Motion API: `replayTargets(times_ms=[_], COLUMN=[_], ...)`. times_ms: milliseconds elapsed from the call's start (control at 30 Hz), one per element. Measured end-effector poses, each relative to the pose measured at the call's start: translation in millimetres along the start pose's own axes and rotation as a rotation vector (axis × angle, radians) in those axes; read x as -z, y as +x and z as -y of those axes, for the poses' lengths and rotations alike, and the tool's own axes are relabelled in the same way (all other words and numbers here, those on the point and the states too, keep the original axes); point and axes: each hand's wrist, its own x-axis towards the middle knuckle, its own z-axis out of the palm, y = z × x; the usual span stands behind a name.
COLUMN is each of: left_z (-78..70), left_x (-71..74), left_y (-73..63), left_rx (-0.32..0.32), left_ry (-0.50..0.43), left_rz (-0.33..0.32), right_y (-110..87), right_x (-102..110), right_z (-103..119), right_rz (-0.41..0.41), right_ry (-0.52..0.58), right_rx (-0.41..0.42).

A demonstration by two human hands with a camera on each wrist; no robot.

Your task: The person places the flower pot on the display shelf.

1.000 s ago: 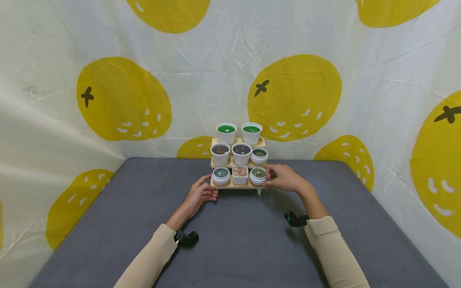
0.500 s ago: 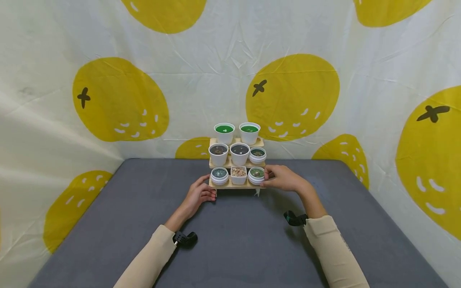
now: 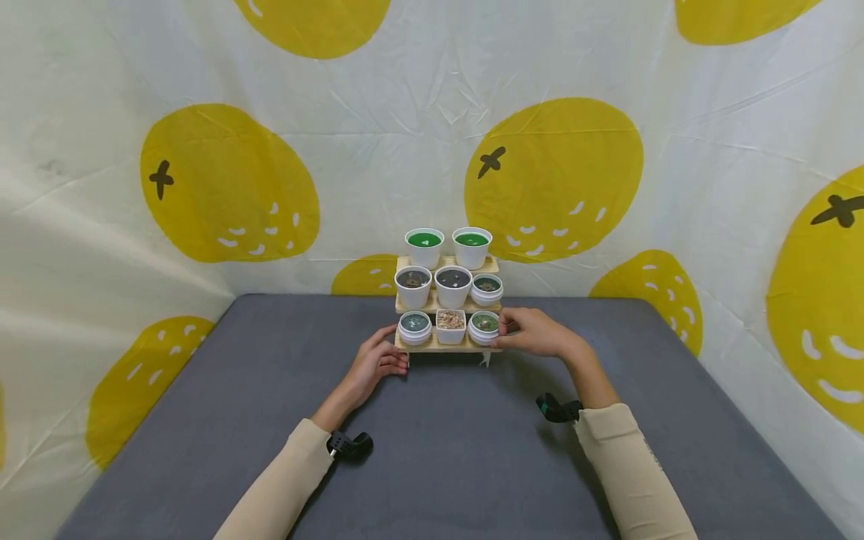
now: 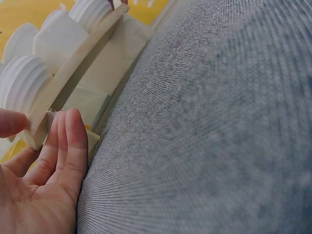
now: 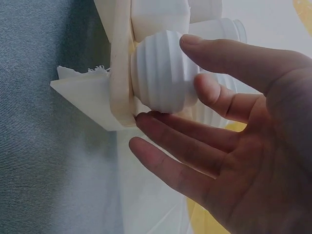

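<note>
A three-tier wooden stand [image 3: 448, 348] holding small white pots is at the middle of the head view. My left hand [image 3: 370, 364] grips the left end of its lowest shelf [image 4: 78, 62], thumb on the edge and fingers beneath. On that shelf's right end is a round ribbed white pot [image 5: 163, 73] with a green top. My right hand [image 3: 536, 334] holds this pot from the right, thumb and index finger at its upper part, other fingers low near the shelf edge. Left of it are a square pot [image 3: 450, 330] of pale bits and another ribbed pot [image 3: 415, 337].
Two white cups [image 3: 453, 292] with dark tops and a ribbed pot [image 3: 487, 291] fill the middle shelf. Two green-topped cups [image 3: 424, 255] stand on the top one. Behind the grey table [image 3: 445, 450] hangs a white cloth [image 3: 391, 172] with yellow fruit prints.
The head view shifts slightly left and back. Both hands stay in nearly the same place at the stand, and the pots have not visibly moved on it.
</note>
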Motion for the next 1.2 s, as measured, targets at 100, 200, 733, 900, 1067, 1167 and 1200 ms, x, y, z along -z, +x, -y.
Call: replayTargets(times_ms=[100,200,733,900,1067,1167,1200], left_z=[0.9,5.0,12.1,9.6,1.2,-8.6,-12.5], left_x=[0.3,0.6,10.7,11.8,17.6,27.1,31.7], left_y=[0.0,-2.1,-5.7,-5.2,-7.6,-8.0,-8.2], left_rx=[-0.006,0.001,0.000,-0.011,0.040,0.091,0.104], left_ry=[-0.005,-0.023,-0.006,-0.008,-0.019,0.036,0.075], left_rz=[-0.012,-0.023,-0.038,-0.032,0.055,0.134,0.152], right_y=[-2.1,-7.9,-53.9,-60.7,-66.2,-72.2,-74.6], right_x=[1.9,3.9,28.7,37.4,50.2,58.5,60.8], right_z=[0.2,-0.1,1.4,-7.6,-16.6,-21.5,-23.0], right_rz=[0.019,0.058,0.018,0.000,-0.018,-0.039,-0.048], right_ry=[0.004,0.015,0.018,-0.007,-0.054,-0.083,-0.094], right_rx=[0.000,-0.008,0.024,0.046,0.064,0.070,0.069])
